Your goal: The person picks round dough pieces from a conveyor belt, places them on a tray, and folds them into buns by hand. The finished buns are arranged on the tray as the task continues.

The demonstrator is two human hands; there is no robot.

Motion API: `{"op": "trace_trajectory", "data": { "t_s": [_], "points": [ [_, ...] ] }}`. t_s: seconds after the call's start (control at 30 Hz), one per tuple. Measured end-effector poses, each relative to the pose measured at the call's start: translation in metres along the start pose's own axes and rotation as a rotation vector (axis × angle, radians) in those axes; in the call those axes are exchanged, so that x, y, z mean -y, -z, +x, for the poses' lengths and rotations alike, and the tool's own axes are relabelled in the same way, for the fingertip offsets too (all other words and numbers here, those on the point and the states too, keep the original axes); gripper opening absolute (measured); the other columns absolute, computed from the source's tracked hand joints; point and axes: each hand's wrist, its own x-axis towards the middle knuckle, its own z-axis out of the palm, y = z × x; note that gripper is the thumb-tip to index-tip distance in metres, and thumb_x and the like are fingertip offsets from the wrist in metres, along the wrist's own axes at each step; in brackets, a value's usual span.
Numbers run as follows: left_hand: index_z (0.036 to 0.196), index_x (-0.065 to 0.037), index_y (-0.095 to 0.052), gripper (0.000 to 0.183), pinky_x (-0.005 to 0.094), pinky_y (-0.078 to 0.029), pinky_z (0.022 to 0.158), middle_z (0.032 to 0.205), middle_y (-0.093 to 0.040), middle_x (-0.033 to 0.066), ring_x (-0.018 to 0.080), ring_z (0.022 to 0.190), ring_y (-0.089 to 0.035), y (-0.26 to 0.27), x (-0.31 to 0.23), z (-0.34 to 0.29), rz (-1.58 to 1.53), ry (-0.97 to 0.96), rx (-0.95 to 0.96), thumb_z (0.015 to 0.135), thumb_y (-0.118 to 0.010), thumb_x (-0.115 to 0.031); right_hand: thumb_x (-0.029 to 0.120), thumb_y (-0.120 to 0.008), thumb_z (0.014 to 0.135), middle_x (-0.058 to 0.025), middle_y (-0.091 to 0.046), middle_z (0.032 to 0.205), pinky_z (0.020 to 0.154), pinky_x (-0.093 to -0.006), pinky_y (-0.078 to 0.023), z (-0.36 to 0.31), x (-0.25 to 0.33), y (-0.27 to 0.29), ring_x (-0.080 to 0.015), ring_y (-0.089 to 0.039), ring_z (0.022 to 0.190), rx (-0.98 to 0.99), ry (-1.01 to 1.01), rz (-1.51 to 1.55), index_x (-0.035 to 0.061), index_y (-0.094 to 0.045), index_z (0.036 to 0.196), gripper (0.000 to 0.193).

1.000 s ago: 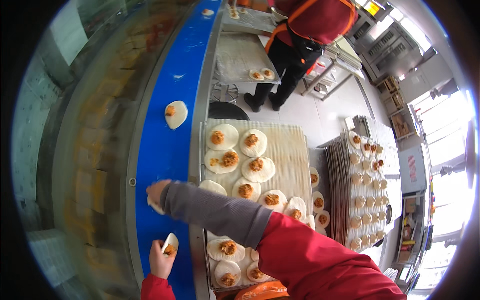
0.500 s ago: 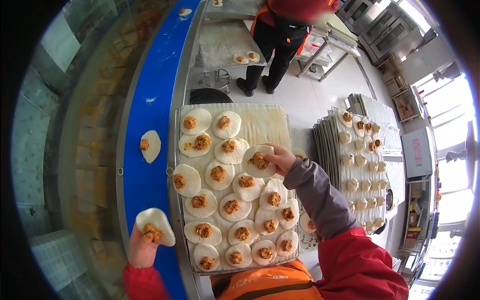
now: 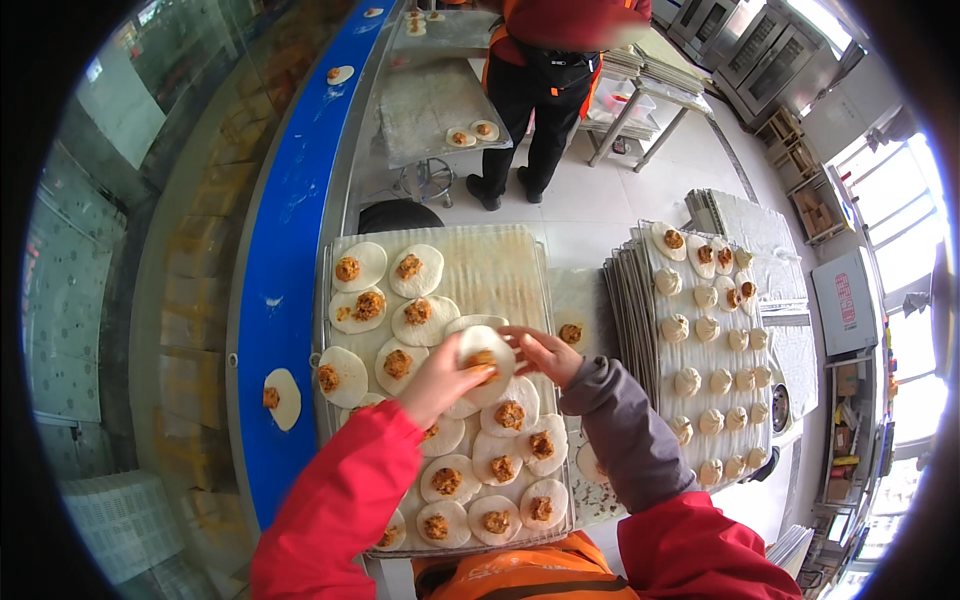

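Observation:
My left hand (image 3: 437,382) grips a flat white dough wrapper with orange-brown filling (image 3: 487,348) above the middle of a tray. Close against its right edge is my right hand (image 3: 545,355), fingers spread apart; whether the fingertips press on the dough is hard to see. Behind the held wrapper, the pale edge of another dough wrapper (image 3: 474,322) shows, mostly covered. On the lined metal tray (image 3: 497,262) below lie several filled wrappers, some overlapping, such as a filled dough wrapper (image 3: 417,318) at the left. My hands and forearms hide part of the tray's middle.
A blue conveyor belt (image 3: 290,215) runs along the left, carrying a filled wrapper (image 3: 284,398). Stacked trays (image 3: 640,300) at the right bear pleated buns (image 3: 688,381) and some open wrappers. A person (image 3: 545,95) stands beyond, near another metal tray (image 3: 430,105).
My left hand has moved from over the belt to the tray with its filled wrapper. My right hand has let go of its wrapper, which appears to lie on the tray.

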Motion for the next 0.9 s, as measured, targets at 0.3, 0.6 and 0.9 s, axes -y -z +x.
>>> {"op": "trace_trajectory", "data": {
  "t_s": [0.3, 0.6, 0.9],
  "points": [
    [0.138, 0.0, -0.042, 0.064, 0.0416, -0.043, 0.104, 0.137, -0.047, 0.0225, 0.0387, 0.125, -0.049, -0.07, 0.007, 0.035, 1.065, -0.359, -0.367, 0.084, -0.072, -0.016, 0.024, -0.073, 0.084, -0.019, -0.064, 0.111, 0.083, -0.0389, -0.053, 0.005, -0.022, 0.047, -0.026, -0.067, 0.089, -0.399, 0.115, -0.968, 0.0092, -0.053, 0.135, 0.056],
    [0.127, -0.003, -0.056, 0.037, 0.0356, -0.051, 0.089, 0.12, -0.057, 0.0146, 0.0245, 0.109, -0.059, 0.124, 0.089, -0.291, 0.431, -0.109, -1.289, 0.091, -0.065, -0.008, 0.002, -0.065, 0.086, -0.0079, -0.062, 0.115, 0.074, -0.0282, -0.053, 0.035, 0.052, 0.022, -0.017, -0.065, 0.083, -0.186, 0.325, -1.012, 0.0099, -0.056, 0.132, 0.047],
    [0.122, 0.006, -0.057, 0.038, 0.0348, -0.052, 0.072, 0.096, -0.066, 0.0149, 0.0229, 0.08, -0.063, 0.171, 0.266, -0.416, 0.442, 0.224, -1.463, 0.093, -0.058, -0.018, 0.001, -0.063, 0.09, -0.0068, -0.067, 0.108, 0.084, -0.0274, -0.053, 0.099, 0.099, -0.078, -0.0135, -0.065, 0.094, 0.147, 0.351, -0.966, 0.0036, -0.058, 0.128, 0.038]
  ]
}}
